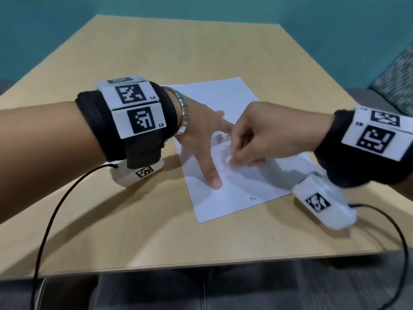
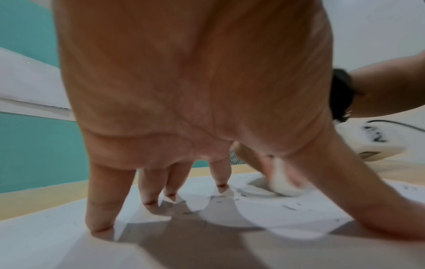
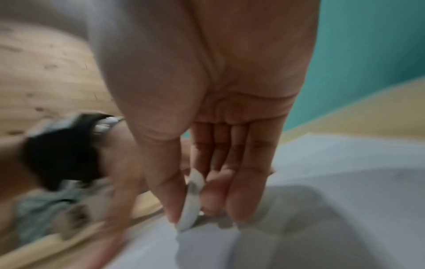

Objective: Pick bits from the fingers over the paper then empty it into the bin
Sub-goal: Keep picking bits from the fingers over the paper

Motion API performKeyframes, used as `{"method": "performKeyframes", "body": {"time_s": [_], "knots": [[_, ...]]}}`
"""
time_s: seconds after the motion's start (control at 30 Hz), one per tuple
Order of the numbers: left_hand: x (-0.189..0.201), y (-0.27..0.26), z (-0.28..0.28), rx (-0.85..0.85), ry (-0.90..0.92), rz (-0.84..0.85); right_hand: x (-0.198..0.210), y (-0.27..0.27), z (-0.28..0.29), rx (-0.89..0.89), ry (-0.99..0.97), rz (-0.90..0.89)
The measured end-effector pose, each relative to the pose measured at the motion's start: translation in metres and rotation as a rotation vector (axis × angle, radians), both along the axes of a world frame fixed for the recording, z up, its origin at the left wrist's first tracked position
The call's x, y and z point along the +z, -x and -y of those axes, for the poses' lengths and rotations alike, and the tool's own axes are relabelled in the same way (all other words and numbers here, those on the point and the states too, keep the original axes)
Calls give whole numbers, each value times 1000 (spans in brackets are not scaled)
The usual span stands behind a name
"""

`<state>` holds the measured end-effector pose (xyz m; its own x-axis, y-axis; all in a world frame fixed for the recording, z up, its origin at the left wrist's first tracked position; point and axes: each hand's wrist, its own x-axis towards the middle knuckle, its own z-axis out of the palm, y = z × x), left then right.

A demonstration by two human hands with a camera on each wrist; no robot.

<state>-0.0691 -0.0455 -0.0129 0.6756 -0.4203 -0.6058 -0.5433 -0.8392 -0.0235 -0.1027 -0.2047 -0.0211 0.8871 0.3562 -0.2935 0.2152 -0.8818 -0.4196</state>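
Observation:
A white sheet of paper (image 1: pixel 223 97) lies on the wooden table (image 1: pixel 156 52). My left hand (image 1: pixel 201 139) is spread on it, straight fingers and thumb pressing down on the sheet (image 2: pixel 253 209). My right hand (image 1: pixel 250 139) reaches in between the left thumb and forefinger and pinches a small white flat piece (image 1: pixel 230 158) against the paper. The right wrist view shows that piece (image 3: pixel 192 200) held on edge between thumb and fingertips. In the left wrist view it (image 2: pixel 282 183) touches the sheet, with small dark bits (image 2: pixel 289 207) scattered nearby. No bin is in view.
A teal wall stands behind the table. At the right edge sits a patterned cushion (image 1: pixel 397 79). Black cables hang from both wrist cameras over the table's near edge (image 1: pixel 201 262). Bare wood surrounds the paper on all sides.

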Motion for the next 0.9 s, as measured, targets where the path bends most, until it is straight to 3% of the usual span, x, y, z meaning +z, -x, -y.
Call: {"method": "performKeyframes", "body": {"time_s": [0.1, 0.23, 0.37, 0.5, 0.6, 0.73, 0.9], "knots": [[0, 0, 2, -10, -17, 7, 1, -10, 10, -103, -1, 119], [2, 0, 3, -4, -16, 7, -2, 7, -2, 13, -37, -44], [2, 2, 6, -20, -54, 30, 4, -10, 12, -111, -14, 95], [5, 3, 6, -5, -39, 17, 0, 4, 0, 12, 16, -33], [6, 4, 10, -24, -59, 42, 5, -9, 13, -99, 26, 90], [7, 5, 10, -32, -24, 26, -1, 5, 4, 18, 4, -18], [8, 7, 11, -31, -38, 39, 2, -10, 17, -84, 20, 101]]}}
